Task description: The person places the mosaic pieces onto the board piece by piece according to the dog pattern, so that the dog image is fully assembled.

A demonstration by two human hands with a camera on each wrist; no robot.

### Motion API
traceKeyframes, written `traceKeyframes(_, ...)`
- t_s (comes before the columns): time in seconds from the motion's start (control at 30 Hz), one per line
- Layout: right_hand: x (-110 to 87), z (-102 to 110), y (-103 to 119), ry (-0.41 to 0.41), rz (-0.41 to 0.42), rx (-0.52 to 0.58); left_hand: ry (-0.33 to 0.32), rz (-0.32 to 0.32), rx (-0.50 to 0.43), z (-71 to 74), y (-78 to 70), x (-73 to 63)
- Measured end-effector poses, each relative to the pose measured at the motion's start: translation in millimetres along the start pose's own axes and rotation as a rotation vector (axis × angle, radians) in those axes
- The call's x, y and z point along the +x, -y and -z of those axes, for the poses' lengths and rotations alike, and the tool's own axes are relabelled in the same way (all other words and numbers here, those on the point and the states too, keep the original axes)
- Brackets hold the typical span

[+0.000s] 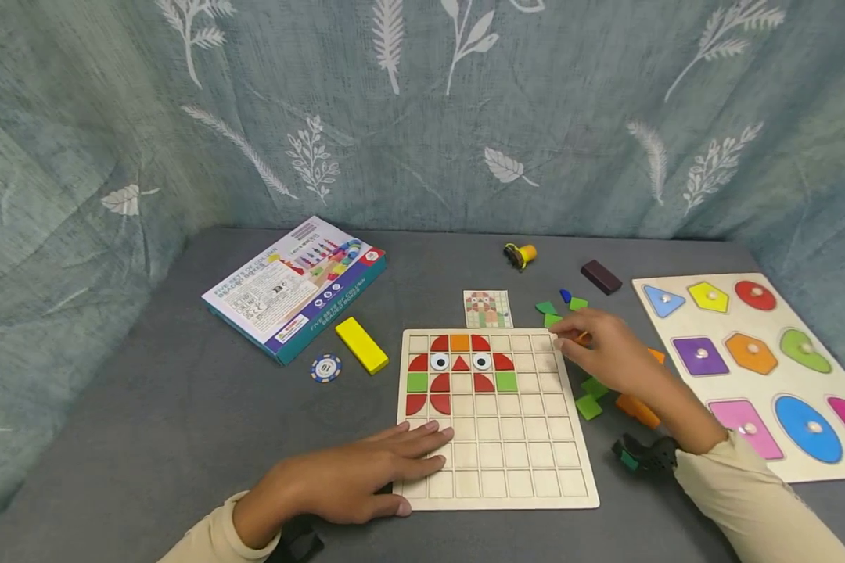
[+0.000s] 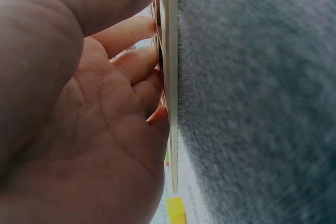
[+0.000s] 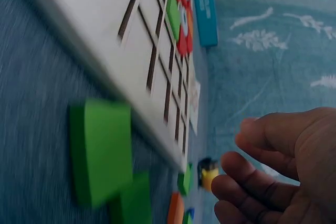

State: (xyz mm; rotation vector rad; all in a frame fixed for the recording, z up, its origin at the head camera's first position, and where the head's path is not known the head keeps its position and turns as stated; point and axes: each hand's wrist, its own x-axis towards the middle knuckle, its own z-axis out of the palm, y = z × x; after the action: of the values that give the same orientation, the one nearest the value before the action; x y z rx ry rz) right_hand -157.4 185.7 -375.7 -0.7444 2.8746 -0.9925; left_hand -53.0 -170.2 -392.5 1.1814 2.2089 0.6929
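A pale wooden grid board (image 1: 503,477) lies flat, with red, green and orange tiles and two eye tiles (image 1: 440,361) set in its upper left squares. My left hand (image 1: 366,473) rests on the board's lower left part with its fingers spread; in the left wrist view its fingertips touch the board edge (image 2: 172,77). My right hand (image 1: 609,352) is over the board's upper right corner, fingers loosely bent, and the right wrist view shows nothing between them. Beside it lie green tiles (image 3: 105,150) and an orange tile (image 3: 176,209). A small pattern card (image 1: 487,310) lies behind the board.
At left are a boxed toy set (image 1: 296,285), a yellow block (image 1: 362,346) and a poker chip (image 1: 325,368). A dark block (image 1: 601,277) and a small yellow-and-black object (image 1: 519,256) lie at the back. A shape puzzle board (image 1: 735,344) occupies the right side.
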Motion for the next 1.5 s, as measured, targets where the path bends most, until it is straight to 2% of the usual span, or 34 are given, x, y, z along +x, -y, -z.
traceKeyframes(0.27, -2.3, 10.6, -17.5, -0.047, -0.05, -0.026, 0.006, 0.015, -0.019, -0.9, -1.5, -0.5)
traceKeyframes(0.43, 1.4, 12.9, -22.7, -0.028, -0.121, -0.035, 0.003, 0.013, -0.02, 0.3, -2.1, -0.7)
traceKeyframes(0.67, 3.4, 10.7, -28.4, -0.01, -0.177, -0.043, 0.0, 0.009, -0.017, -1.2, -1.7, -1.5)
traceKeyframes(1.13, 11.2, 8.4, -32.1, 0.01, -0.172, -0.073, -0.004, -0.009, -0.014, -1.8, -0.2, -0.5)
traceKeyframes(1.5, 15.9, 3.3, -27.9, 0.041, -0.151, -0.177, 0.007, 0.017, -0.027, -0.9, -0.9, -0.1)
